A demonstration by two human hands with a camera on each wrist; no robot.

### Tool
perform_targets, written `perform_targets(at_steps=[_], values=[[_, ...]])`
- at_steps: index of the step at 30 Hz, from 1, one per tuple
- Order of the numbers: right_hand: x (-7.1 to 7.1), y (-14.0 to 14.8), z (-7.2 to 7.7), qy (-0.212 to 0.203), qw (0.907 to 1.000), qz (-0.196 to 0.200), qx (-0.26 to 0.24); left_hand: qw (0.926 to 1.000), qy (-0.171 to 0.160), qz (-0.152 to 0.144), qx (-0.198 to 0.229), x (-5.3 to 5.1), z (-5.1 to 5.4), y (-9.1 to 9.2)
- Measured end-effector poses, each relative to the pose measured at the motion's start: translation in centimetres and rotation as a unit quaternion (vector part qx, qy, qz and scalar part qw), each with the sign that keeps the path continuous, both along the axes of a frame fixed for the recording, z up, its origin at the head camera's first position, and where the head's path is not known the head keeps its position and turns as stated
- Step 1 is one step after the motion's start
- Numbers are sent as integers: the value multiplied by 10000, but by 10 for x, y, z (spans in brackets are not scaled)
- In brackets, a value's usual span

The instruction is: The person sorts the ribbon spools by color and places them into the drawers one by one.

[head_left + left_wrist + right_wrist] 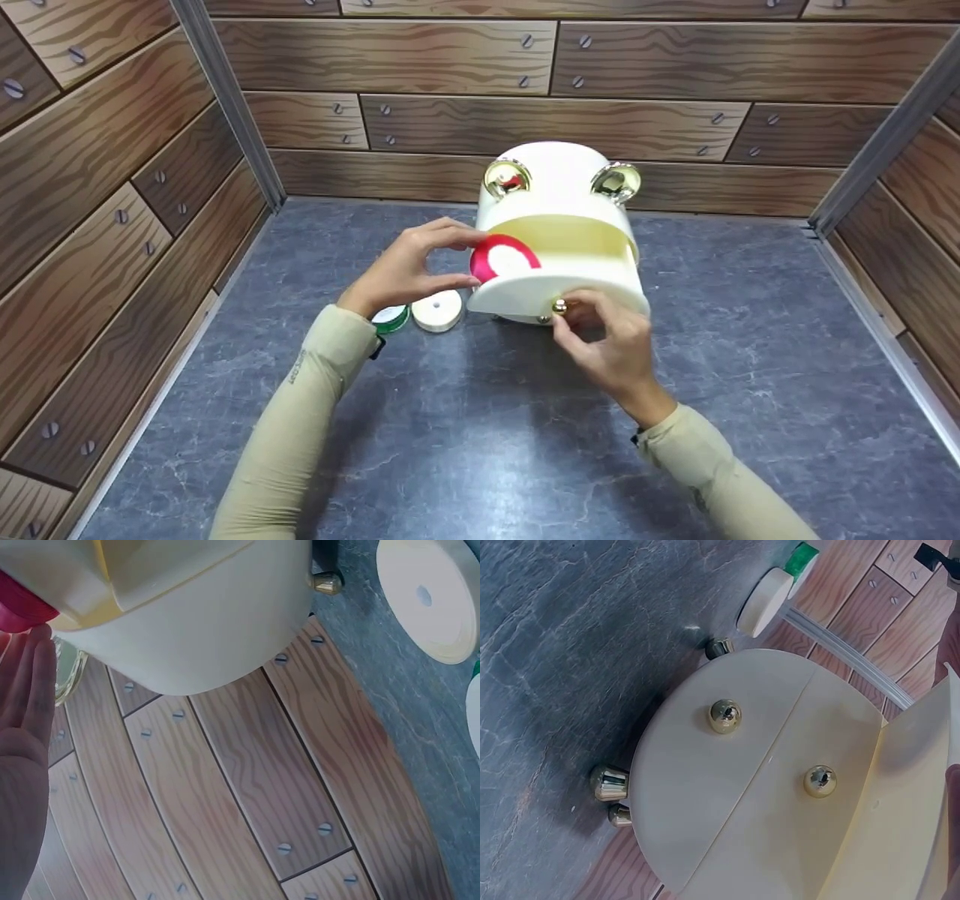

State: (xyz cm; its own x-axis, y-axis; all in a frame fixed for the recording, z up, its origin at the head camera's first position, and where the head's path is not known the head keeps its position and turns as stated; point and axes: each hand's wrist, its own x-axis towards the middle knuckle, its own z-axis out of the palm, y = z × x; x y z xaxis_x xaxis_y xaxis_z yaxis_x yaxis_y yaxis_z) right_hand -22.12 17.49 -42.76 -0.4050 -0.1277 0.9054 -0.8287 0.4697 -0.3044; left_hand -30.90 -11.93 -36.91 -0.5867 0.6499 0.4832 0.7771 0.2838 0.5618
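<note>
My left hand (409, 264) holds a red ribbon spool (481, 262) between thumb and fingers, partly inside the left side of an open compartment. The compartment belongs to a rounded white box (559, 169) with gold rings on its top. My right hand (611, 345) pinches the gold knob (559, 306) of its tilted-out front panel (517, 294). In the right wrist view, two further gold knobs (724, 716) sit on the box's front, and only a bit of the hand shows at the right edge. The left wrist view catches the spool (22, 604) against the fingers.
A white ribbon spool (437, 310) and a green-edged spool (391, 319) lie on the dark grey marbled table (480, 450), left of the box. The green one is partly hidden by the left wrist. Wood-patterned walls (450, 56) stand behind and at both sides.
</note>
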Motion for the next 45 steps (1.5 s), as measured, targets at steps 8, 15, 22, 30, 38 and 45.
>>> perform_targets(at_steps=[8,15,22,30,38,45], values=[[1,-1,0,33,10000,-34,4,9993,156,184,274,2,-6,-2],[0,0,0,-26,10000,-39,59,9986,466,231,-10,3,-8,4],[0,-1,-1,-16,10000,-40,54,9980,381,258,-440,6,-11,11],[1,-4,1,-144,9997,-42,-180,9989,301,234,-285,5,-10,10],[1,-3,1,-154,9997,-33,-172,9967,543,595,-65,-3,-9,13],[-1,-2,0,-68,9999,-85,-102,9925,685,949,356,-21,0,23]])
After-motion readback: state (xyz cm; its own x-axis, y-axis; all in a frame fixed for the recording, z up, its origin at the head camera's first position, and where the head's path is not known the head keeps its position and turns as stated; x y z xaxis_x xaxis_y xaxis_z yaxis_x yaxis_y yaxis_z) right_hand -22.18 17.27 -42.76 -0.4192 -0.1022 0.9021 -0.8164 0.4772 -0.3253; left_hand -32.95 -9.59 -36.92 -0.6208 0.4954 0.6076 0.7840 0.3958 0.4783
